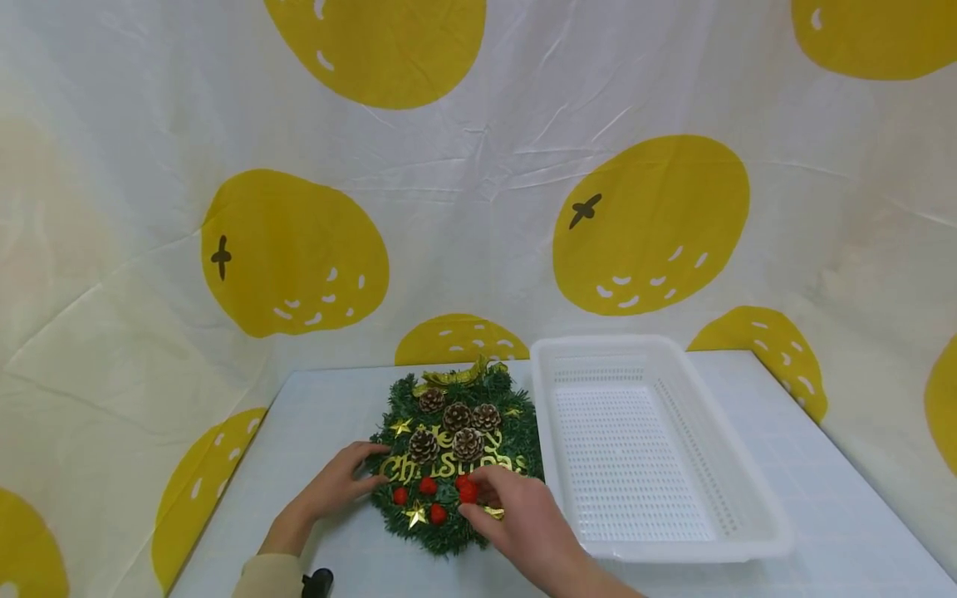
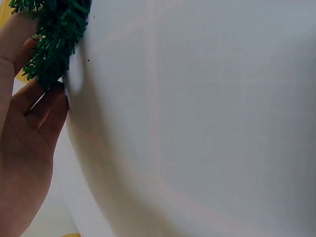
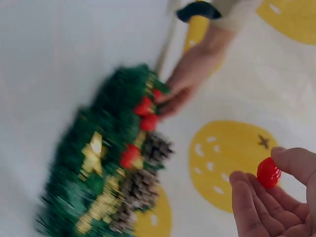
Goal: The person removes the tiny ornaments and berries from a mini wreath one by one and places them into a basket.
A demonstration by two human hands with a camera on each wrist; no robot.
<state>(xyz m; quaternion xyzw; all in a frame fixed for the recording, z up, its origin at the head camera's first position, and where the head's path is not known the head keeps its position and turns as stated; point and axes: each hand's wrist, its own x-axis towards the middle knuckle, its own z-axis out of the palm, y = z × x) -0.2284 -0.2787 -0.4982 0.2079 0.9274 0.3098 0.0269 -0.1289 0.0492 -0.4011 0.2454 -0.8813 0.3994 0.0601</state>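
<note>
A green Christmas wreath (image 1: 399,405) lies on the table, with pine cones (image 1: 468,443), gold lettering (image 1: 399,470), gold stars (image 1: 416,517) and several red berries (image 1: 428,486) on it. My left hand (image 1: 340,479) holds its left edge; in the left wrist view, the fingers and thumb bend about the green tinsel (image 2: 57,42). Over the lower right of the wreath, my right hand (image 1: 523,519) pinches a red berry (image 3: 269,173) between thumb and fingertips. The right wrist view shows this berry apart from the wreath, which is blurred there.
A white plastic basket (image 1: 755,490) with a perforated bottom stands just right of the wreath. White cloth (image 1: 329,407) covers the table. Behind it hangs a white curtain (image 1: 463,249) printed with yellow fruit.
</note>
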